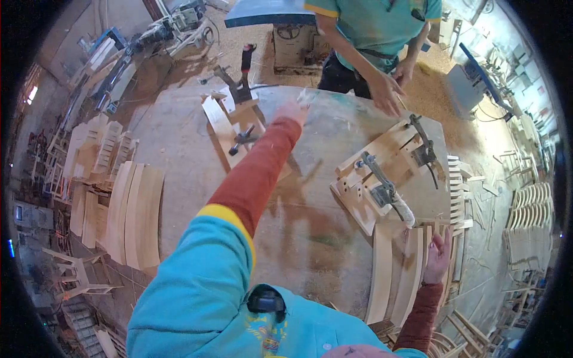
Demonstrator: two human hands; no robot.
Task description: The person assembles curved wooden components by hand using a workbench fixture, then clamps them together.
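Observation:
My left hand point(290, 111) reaches far across the worktable, its fingers drawn together beside a pale, blurred patch; what they hold I cannot make out. Just left of it lies a wooden jig point(230, 128) with a black-handled toggle clamp point(241, 83) at its far end and a smaller clamp point(243, 138) nearer me. My right hand point(439, 261) is at the table's right edge, fingers apart and raised, over curved wooden slats point(409, 268). Beyond it sits a second wooden jig point(373, 161) with two toggle clamps, the nearer one point(382, 186) having a pale wrapped handle.
A person point(382, 42) stands across the table point(310, 238), one hand point(387, 95) close to the second jig. Curved boards point(136, 215) are stacked along the left edge. More slatted wooden parts point(528, 221) stand on the floor at right. Machines point(292, 45) are behind.

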